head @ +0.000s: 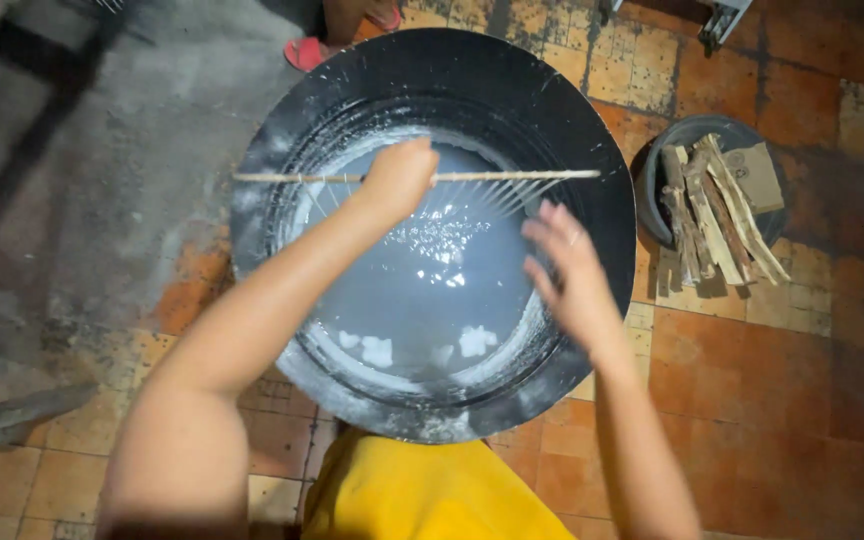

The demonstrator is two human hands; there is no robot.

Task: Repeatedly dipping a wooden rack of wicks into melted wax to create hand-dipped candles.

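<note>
Big black round pan (542,110) sits on the floor, rim dusted white, filled with a pale milky liquid (422,280). A few white lumps (476,340) float in it on the near side, below both hands.

Left hand (398,178) is a closed fist, clamped around the middle of a thin wooden stick (282,177) that lies level across the pan's far half. Fine pale threads (507,190) hang from the stick to the right of the fist, fanning down toward the liquid. Left forearm runs diagonally up from the lower left, elbow bent, over the pan's near-left rim.

Right hand (570,270) is open, fingers spread and apart, gripping nothing. It hovers just below the stick's right end, near the threads; contact with them cannot be told. A ring shows on one finger. Right forearm comes up from the bottom edge, over the pan's right rim.

Right of the right hand, well apart: a dark round bucket (652,175) holding split firewood pieces (712,210) and a scrap of cardboard (754,175).

Beyond the left hand, past the pan's far rim: another person's foot in a red sandal (304,52).

Yellow garment (422,490) between the forearms at the bottom. Orange tiled floor (752,370).
</note>
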